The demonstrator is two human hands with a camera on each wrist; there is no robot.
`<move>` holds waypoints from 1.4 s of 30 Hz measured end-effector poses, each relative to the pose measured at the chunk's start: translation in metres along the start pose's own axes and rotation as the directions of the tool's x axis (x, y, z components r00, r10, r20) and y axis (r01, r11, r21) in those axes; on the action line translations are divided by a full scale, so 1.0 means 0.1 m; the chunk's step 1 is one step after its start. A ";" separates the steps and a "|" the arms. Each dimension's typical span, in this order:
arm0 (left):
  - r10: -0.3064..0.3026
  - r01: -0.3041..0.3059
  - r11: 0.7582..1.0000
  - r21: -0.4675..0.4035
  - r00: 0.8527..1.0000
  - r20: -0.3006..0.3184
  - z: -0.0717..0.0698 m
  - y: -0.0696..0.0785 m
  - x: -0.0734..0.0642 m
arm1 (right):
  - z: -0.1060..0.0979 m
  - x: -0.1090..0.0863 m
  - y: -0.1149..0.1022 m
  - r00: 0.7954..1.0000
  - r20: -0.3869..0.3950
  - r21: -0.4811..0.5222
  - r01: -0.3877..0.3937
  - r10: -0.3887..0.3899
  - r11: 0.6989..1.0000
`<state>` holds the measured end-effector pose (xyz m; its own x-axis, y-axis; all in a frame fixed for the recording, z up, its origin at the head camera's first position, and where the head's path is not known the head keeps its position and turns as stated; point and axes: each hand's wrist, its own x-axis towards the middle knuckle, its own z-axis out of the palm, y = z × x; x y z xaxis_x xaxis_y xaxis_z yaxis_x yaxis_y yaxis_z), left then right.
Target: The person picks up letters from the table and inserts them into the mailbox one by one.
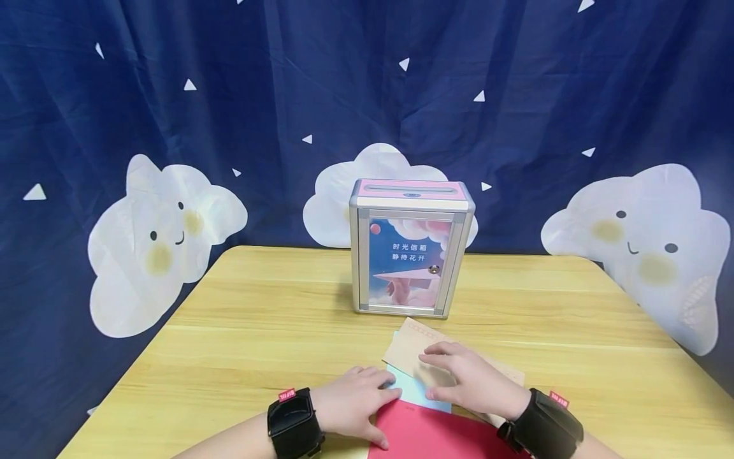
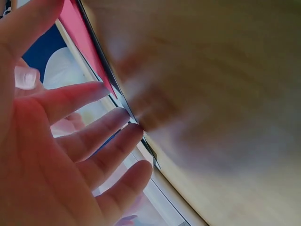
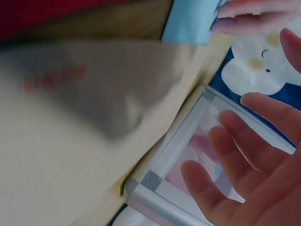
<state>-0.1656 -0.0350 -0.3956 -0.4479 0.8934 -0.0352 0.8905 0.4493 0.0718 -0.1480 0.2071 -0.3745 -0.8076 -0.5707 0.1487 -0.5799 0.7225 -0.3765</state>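
Shows a tan envelope [image 1: 408, 349], flat, red-printed, at six o'clock from the box [image 1: 408, 255], overlapping blue paper [image 1: 410, 386] above red paper [image 1: 432, 433]. Has the left hand [image 1: 357, 403], fingers apart, at nine; the right hand [image 1: 477, 381], fingers loosely apart, at three, hiding the envelope's middle. Offers wide tabletop [image 1: 258, 325] toward ten and two.
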 end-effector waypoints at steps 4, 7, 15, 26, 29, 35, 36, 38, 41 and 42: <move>0.006 -0.007 1.000 -0.026 1.000 -0.027 0.01 -0.01 0.02 | 0.06 -0.01 -0.04 0.999 0.040 -0.001 0.002 -0.002 1.000; 0.005 -0.006 0.999 -0.038 0.999 -0.035 0.01 0.00 0.03 | 0.10 -0.01 -0.07 0.996 0.088 0.018 -0.016 0.014 1.000; -0.037 0.036 0.990 -0.138 0.999 -0.002 -0.01 0.00 0.06 | 0.15 -0.05 -0.10 0.984 0.176 0.077 -0.050 0.036 0.996; -0.071 0.063 0.955 -0.290 0.997 -0.017 -0.01 0.00 0.07 | 0.17 -0.05 -0.11 0.983 0.182 0.095 -0.056 0.038 0.994; -0.084 0.076 0.929 -0.362 0.996 -0.005 -0.01 0.00 0.06 | 0.17 -0.05 -0.11 0.983 0.181 0.101 -0.049 0.030 0.994; -0.106 0.093 0.878 -0.470 0.994 -0.002 -0.07 -0.01 0.03 | 0.16 -0.04 -0.09 0.981 0.195 0.132 -0.003 -0.023 0.991; -0.108 0.092 0.873 -0.479 0.994 -0.006 -0.08 -0.01 0.03 | 0.16 -0.04 -0.08 0.979 0.201 0.139 0.005 -0.033 0.990; -0.105 0.086 0.865 -0.495 0.994 -0.012 -0.10 -0.02 0.02 | 0.15 -0.03 -0.08 0.976 0.212 0.155 0.016 -0.049 0.988; -0.100 0.076 0.854 -0.514 0.995 -0.019 -0.12 -0.03 0.01 | 0.14 -0.04 -0.09 0.973 0.225 0.184 0.016 -0.058 0.983; -0.100 0.075 0.844 -0.531 0.995 -0.019 -0.13 -0.03 0.00 | 0.13 -0.04 -0.09 0.972 0.228 0.197 0.010 -0.056 0.980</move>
<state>-0.1693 -0.0362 -0.3827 -0.5359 0.8439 -0.0236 0.6760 0.4457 0.5869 -0.1385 0.1979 -0.3840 -0.7284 -0.6838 -0.0427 -0.5553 0.6257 -0.5479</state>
